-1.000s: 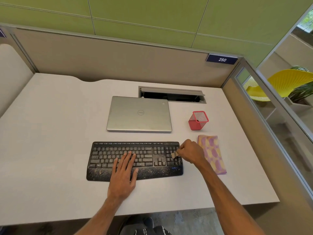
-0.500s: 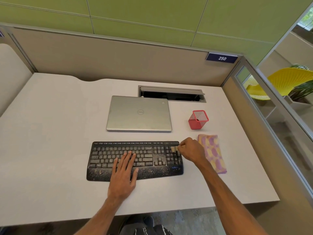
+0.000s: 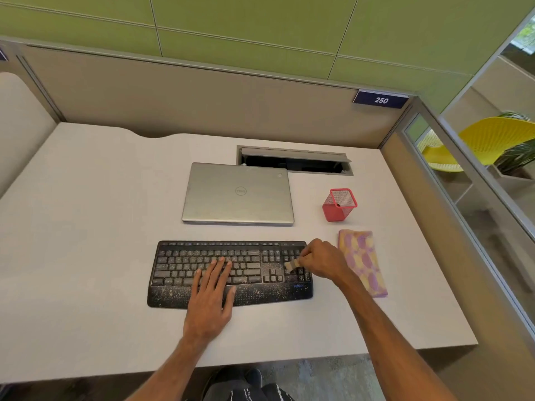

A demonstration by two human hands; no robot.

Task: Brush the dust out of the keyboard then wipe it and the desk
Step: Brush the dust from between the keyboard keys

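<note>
Two hands are on the keyboard [image 3: 185, 267], which lies at the near middle of the tabletop [image 3: 86, 227]. The left hand [image 3: 210, 296] rests flat on the keys and palm rest, fingers straight, holding nothing and steadying the board. The right hand [image 3: 324, 263] has its grip closed on a small pale brush [image 3: 291, 265], whose tip touches the number pad at the right end.

The brushing step looks to be in hand, and not far along: pale dust speckles the palm rest and lies between most keys. The next move probably calls for short strokes that work leftward across the rows while the left hand shifts out of the way, sweeping the grit off the edge and not deeper between the keys. Wiping comes after that; the folded pink-and-yellow cloth [image 3: 363, 261] lies untouched just beside the keyboard's right end.

A closed silver laptop [image 3: 237, 195] behind the keyboard bears a round Dell logo. The blue sign [image 3: 380, 100] on the partition reads 250. A blue mark at the keyboard's near right corner is too small to read. A red mesh pen cup [image 3: 339, 205] stands behind the cloth.
</note>
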